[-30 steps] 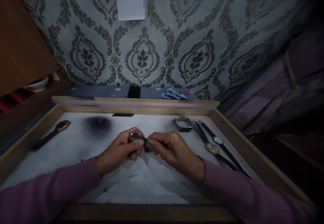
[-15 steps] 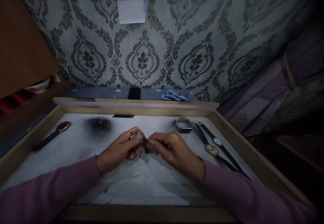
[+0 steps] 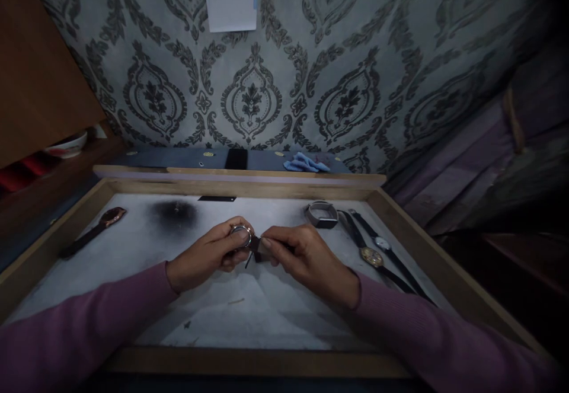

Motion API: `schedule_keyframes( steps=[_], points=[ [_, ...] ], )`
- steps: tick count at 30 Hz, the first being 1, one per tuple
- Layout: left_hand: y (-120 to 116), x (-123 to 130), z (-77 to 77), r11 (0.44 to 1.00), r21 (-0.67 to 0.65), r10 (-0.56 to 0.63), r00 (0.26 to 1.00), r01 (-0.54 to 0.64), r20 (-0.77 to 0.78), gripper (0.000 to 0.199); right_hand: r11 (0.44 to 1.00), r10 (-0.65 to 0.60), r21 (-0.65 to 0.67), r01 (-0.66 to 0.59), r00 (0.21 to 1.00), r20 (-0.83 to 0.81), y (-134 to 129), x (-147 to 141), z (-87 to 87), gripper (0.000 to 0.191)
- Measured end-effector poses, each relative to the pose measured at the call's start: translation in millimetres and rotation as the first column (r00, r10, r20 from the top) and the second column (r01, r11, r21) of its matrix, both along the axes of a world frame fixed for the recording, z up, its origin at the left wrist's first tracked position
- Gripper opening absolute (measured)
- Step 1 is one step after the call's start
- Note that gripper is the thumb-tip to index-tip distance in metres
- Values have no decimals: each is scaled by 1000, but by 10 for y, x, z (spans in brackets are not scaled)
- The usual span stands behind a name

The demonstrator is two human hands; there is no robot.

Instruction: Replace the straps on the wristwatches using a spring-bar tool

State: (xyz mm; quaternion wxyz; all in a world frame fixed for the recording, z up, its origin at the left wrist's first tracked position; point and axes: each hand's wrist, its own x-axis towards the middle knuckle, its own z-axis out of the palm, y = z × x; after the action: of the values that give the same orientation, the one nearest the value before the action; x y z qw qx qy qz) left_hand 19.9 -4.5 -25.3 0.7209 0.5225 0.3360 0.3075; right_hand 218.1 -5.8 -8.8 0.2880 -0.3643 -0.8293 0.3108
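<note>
My left hand (image 3: 208, 253) is closed round the case of a wristwatch (image 3: 241, 236), its thumb over the dial. Fingers of my right hand (image 3: 306, 259) pinch the dark strap (image 3: 258, 245) of the same watch, just right of the case. A thin dark piece sticks out below, between the hands. Both hands are above the white bottom of a wooden tray (image 3: 249, 360). To the left lies a watch with a dark strap (image 3: 111, 216). On the right lie a grey-banded watch (image 3: 322, 214), a gold-coloured watch (image 3: 371, 256) and a small silver watch (image 3: 382, 243).
Behind the tray are a black flat object (image 3: 236, 159) and a crumpled blue cloth (image 3: 306, 162). A thin black strip (image 3: 217, 198) lies at the tray's back edge. A white bowl (image 3: 69, 145) stands on a shelf at the left.
The whole view has tipped slightly downward. The watch in my hands has turned a little, and the thin dark piece below it shows more. Both hands keep their hold.
</note>
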Motion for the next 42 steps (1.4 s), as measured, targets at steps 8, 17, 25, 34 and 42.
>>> schedule_keyframes(
  steps=[8,17,25,34,42],
  points=[
    [36,-24,10,998,46,-51,998,52,-31,33,1000,3,9,-3,1000,28,5,14,25,28],
    [30,-10,11,999,-1,45,999,-45,-31,35,996,2,86,-6,999,48,19,-7,-4,26],
    [34,-24,-9,997,81,25,992,-15,-121,33,996,-1,88,-6,997,80,10,9,4,26],
    [59,-80,47,993,37,-112,989,116,-101,25,996,19,81,-26,997,80,10,-1,0,25],
    [97,-134,69,972,25,-231,967,235,-107,19,995,49,78,-56,994,93,6,-3,-9,27]
  ],
)
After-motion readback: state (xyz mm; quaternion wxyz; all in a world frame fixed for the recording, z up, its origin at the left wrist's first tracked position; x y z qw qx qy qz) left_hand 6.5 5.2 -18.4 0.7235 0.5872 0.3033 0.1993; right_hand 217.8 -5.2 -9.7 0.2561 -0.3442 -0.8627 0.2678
